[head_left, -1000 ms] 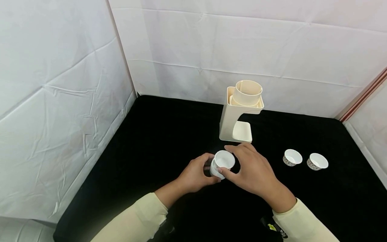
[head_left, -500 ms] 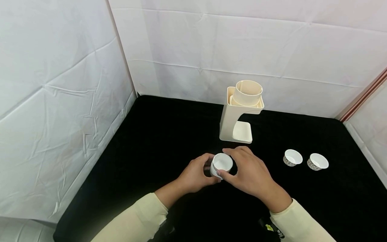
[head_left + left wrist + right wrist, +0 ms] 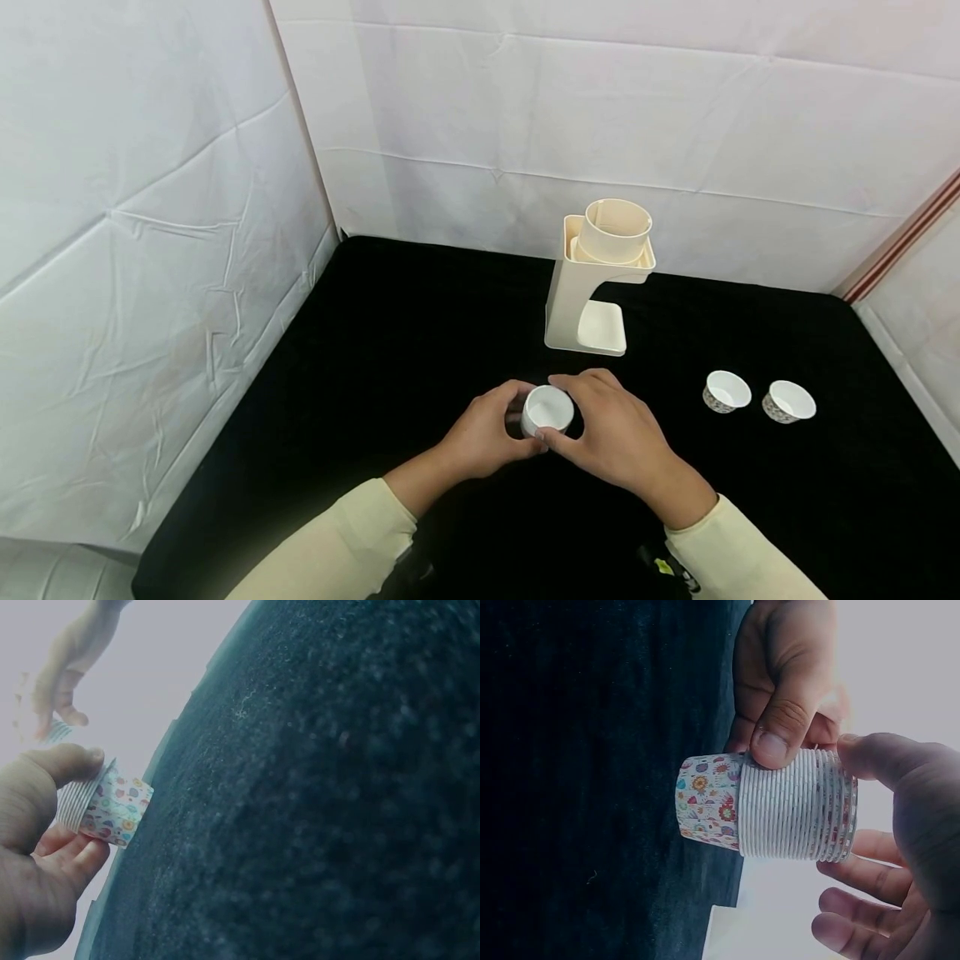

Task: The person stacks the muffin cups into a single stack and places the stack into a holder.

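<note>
A stack of small paper cups stands between both hands in the head view. Its bottom cup carries a colourful flower print, plain in the right wrist view, with many white rims nested above it. My left hand grips the stack low down, thumb on one side and fingers on the other. Around the upper rims, thumb and fingers of my right hand hold the top of the stack. In the left wrist view the printed side shows below the left thumb.
Behind the hands stands a cream plastic stand with a round tube on top and a tray at its foot. Two separate paper cups sit at the right on the black tablecloth. White fabric walls enclose the table.
My right hand has moved down and slightly left, and the raised, offset top cup now lines up with the stack. My left hand stays in place.
</note>
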A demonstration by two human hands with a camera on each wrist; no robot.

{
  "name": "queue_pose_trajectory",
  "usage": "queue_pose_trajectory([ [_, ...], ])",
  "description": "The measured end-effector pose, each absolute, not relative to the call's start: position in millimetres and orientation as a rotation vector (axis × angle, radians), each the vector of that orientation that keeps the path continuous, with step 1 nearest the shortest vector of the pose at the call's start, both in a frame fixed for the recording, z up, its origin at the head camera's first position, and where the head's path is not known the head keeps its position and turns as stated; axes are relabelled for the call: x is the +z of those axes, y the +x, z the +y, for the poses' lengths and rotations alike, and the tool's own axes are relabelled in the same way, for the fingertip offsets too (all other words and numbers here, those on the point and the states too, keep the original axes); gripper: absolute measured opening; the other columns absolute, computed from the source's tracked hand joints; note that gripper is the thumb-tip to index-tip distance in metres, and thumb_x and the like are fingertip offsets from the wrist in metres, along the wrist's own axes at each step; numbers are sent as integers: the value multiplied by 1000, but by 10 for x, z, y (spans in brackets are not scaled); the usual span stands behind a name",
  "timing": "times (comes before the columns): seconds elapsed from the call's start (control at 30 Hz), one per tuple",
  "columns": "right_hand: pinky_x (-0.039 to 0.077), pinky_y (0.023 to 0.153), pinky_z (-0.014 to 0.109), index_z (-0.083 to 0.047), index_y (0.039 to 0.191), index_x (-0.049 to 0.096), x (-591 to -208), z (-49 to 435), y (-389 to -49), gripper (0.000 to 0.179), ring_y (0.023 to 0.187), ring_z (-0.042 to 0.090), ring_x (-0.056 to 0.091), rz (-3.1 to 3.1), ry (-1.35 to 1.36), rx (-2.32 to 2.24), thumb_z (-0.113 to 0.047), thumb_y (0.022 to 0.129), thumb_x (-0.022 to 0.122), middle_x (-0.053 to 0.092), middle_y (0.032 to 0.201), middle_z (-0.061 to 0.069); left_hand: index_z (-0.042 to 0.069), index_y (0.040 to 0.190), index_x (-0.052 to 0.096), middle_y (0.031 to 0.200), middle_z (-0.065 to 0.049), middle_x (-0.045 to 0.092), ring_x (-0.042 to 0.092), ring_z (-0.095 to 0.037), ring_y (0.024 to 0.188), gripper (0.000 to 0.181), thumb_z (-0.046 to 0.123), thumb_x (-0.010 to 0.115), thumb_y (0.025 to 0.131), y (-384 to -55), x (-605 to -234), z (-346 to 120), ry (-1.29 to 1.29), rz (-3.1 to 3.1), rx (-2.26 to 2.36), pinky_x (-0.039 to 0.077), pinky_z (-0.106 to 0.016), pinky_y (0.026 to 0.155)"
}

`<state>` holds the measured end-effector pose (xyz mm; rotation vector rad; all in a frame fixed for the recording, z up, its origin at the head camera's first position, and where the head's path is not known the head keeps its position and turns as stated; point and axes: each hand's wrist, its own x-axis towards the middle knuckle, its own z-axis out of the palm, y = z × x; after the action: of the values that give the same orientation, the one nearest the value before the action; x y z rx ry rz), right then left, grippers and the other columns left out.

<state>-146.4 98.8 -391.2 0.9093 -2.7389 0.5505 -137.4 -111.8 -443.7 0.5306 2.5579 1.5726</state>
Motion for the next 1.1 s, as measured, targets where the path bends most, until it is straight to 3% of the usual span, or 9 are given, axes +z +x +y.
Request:
queue_pose_trajectory([
  [0.4,59,79,43,-12,136,64,-3868,1060,-1482,71,117,21,58,-2752,886,520,-52,81,84,68,120,3,5,135,54,129,-6,61,65,-18,116,62,8,87,83,-1371,-4428,-1116,537,2557,1600,53,-19,94],
  [0.7,59,78,50,-9,135,64,-3790,1213,-1532,65,122,28,57,-2783,820,512,-52,88,77,67,126,7,7,137,53,130,-5,61,65,-19,118,66,10,89,81,-1369,-4410,-1126,522,2573,1560,53,-19,94],
  [1.1,59,77,54,-6,133,64,-3780,1439,-1606,65,123,29,56,-2758,719,529,-50,87,79,68,123,6,6,136,54,131,-7,61,65,-22,118,67,11,89,80,-1370,-4418,-1109,505,2595,1543,53,-20,94],
])
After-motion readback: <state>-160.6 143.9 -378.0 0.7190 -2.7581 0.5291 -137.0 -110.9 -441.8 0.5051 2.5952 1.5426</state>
